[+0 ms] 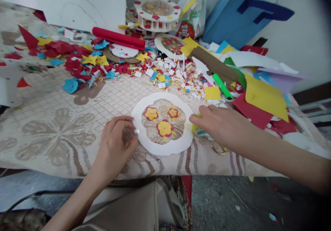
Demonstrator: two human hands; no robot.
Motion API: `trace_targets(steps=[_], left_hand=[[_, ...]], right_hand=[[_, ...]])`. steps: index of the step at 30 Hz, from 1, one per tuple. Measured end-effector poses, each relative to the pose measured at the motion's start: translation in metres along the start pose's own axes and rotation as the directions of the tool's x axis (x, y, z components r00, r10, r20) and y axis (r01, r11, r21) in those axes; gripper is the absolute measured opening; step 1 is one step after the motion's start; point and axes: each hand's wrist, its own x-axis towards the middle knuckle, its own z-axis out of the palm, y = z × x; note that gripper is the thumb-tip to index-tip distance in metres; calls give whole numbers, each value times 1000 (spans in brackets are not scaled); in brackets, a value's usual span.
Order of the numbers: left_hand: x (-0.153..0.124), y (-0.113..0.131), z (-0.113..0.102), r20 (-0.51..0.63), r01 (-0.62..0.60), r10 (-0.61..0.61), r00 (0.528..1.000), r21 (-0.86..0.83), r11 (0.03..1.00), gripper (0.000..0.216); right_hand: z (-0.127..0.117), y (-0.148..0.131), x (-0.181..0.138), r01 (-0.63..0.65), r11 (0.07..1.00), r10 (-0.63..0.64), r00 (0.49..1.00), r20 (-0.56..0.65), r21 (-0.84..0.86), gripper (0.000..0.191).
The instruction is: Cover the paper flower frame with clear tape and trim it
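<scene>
Patterned tablecloth (59, 134) carries the flower disc (164, 127) near its front edge; your left hand (115, 139) and right hand (219, 122) flank it, probably for steadiness, grips unclear.

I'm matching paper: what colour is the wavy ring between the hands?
The ring is white, clearest in the head view.

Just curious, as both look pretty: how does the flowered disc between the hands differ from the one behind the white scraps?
The near disc lies between the left hand and right hand; the far disc lies untouched farther back. The near disc's flowers are yellow on red; the far disc's look mostly red. The near disc shows almost whole; yellow paper seems to overlap the far disc. Both have a white rim around a flowered window.
</scene>
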Motion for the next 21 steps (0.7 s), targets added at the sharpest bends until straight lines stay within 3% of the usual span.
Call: trace_targets(steps=[3,5,7,9,11,16,21], left_hand=[[0,10,-3,-82,-30,31,996,11,999,22],[0,26,0,-119,-126,134,984,68,990,26],[0,46,9,12,-288,288,958,91,953,26],[0,67,24,216,-435,408,887,92,896,22],[0,84,41,325,-529,475,818,100,843,20],[5,97,74,411,-579,477,777,168,798,33],[7,93,81,424,-574,465,777,176,800,39]], right_hand=[[-3,0,0,12,1000,-12,1000,5,-10,29],[-5,-1,0,16,1000,-16,1000,-8,-21,26],[-6,-2,0,7,1000,-7,1000,-15,-27,23],[-8,-4,1,-11,1000,11,1000,-7,-27,20],[-9,-6,1,-23,1000,23,1000,4,-20,17],[-8,-8,0,-37,999,37,999,-8,0,16],[-7,-9,0,-37,999,36,999,-9,-24,16]])
